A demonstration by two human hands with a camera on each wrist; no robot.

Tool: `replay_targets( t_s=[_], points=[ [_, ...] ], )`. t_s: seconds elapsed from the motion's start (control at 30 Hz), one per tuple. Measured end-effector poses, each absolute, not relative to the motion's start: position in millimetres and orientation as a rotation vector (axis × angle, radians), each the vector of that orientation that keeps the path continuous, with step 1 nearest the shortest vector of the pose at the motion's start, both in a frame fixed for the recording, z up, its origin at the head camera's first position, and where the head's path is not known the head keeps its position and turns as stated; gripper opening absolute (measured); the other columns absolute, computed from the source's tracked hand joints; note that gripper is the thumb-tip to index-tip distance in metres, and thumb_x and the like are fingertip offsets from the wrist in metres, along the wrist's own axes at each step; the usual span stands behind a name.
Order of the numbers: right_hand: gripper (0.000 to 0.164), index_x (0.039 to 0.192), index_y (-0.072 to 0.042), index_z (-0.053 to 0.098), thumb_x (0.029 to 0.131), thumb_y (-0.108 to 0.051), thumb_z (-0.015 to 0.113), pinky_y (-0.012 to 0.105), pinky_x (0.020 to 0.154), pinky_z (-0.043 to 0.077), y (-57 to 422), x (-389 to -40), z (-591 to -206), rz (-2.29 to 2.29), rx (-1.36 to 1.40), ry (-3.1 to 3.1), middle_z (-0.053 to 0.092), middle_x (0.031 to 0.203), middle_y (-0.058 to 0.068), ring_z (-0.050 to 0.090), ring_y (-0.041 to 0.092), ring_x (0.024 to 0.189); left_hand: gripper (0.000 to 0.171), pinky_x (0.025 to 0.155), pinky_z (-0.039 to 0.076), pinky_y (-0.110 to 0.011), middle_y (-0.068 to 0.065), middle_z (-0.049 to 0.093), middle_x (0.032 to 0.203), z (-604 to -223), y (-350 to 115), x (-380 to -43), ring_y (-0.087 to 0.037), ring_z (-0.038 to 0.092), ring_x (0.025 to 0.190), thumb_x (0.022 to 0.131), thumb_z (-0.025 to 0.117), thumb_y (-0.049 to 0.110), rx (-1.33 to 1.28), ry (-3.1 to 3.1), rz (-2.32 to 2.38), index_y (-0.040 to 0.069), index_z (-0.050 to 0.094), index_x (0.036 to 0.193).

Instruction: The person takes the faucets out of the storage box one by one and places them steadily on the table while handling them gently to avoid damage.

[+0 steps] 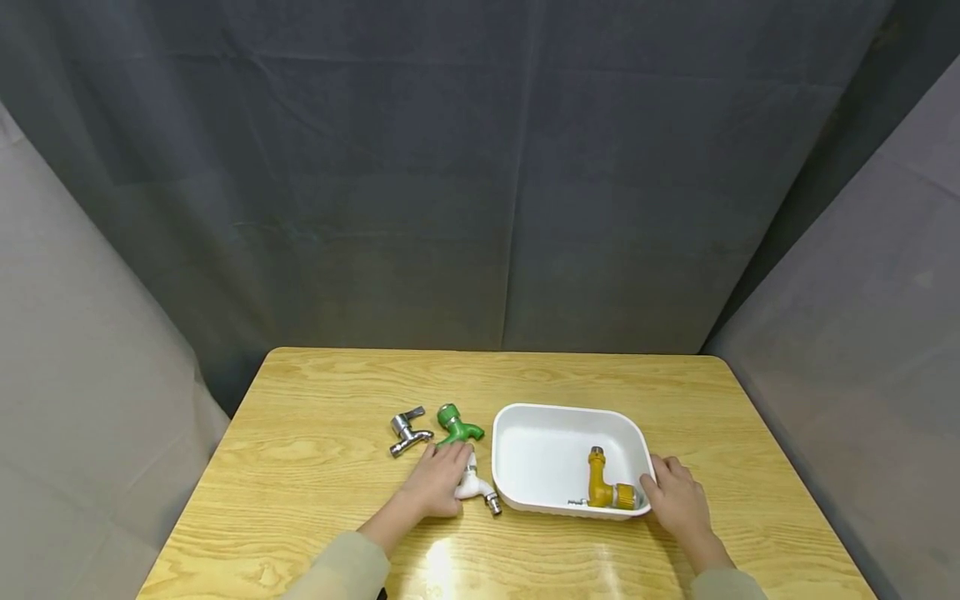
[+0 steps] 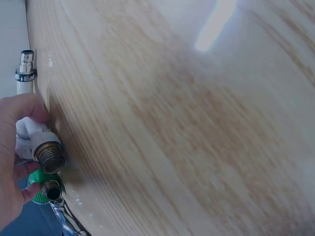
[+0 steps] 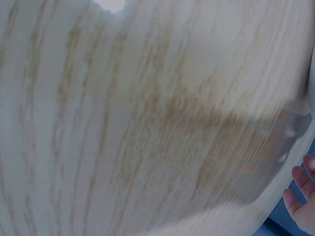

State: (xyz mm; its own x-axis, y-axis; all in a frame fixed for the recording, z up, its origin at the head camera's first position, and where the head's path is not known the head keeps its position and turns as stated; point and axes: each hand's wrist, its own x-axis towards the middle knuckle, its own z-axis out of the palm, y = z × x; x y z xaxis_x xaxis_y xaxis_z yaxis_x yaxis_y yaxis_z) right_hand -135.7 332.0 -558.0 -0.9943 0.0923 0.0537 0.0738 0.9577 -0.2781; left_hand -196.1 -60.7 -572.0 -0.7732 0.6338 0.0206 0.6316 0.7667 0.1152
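Note:
On the table, my left hand [image 1: 438, 479] grips a white faucet [image 1: 474, 485], its metal-tipped spout pointing toward the near right. The left wrist view shows the thumb and fingers around its body [image 2: 29, 130], with the threaded inlet exposed. Just beyond lies a green faucet [image 1: 461, 430], partly hidden by the hand, and left of it a chrome faucet [image 1: 406, 435]. My right hand [image 1: 678, 500] rests at the right end of a white basin [image 1: 536, 458], thumb at the rim and fingers outside. Inside that basin lies a yellow faucet [image 1: 598, 483].
The wooden table [image 1: 300, 500] has rounded far corners. A dark curtain [image 1: 450, 208] hangs behind it, with pale cloth [image 1: 862, 333] at the sides. A small metallic piece [image 1: 577, 502] shows beside the yellow faucet in the basin; its kind is unclear.

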Motion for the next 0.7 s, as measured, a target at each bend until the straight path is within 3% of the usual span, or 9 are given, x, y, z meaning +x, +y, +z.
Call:
replay_targets(
  t_s=[0.7],
  points=[
    [0.044,0.125,-0.002,0.048,0.092,-0.029,0.038,0.058,0.075,0.041,334.1,-136.7,-561.1,0.431,-0.124,-3.030,0.050,0.112,0.024,0.048,0.041,0.101,0.093,0.100,0.033,-0.048,-0.013,0.039,0.135,-560.8,-49.7,-187.2,-0.030,0.040,0.120,0.055,0.074,0.015,0.870,2.903,0.273,0.003,0.032,0.137]
  ],
)
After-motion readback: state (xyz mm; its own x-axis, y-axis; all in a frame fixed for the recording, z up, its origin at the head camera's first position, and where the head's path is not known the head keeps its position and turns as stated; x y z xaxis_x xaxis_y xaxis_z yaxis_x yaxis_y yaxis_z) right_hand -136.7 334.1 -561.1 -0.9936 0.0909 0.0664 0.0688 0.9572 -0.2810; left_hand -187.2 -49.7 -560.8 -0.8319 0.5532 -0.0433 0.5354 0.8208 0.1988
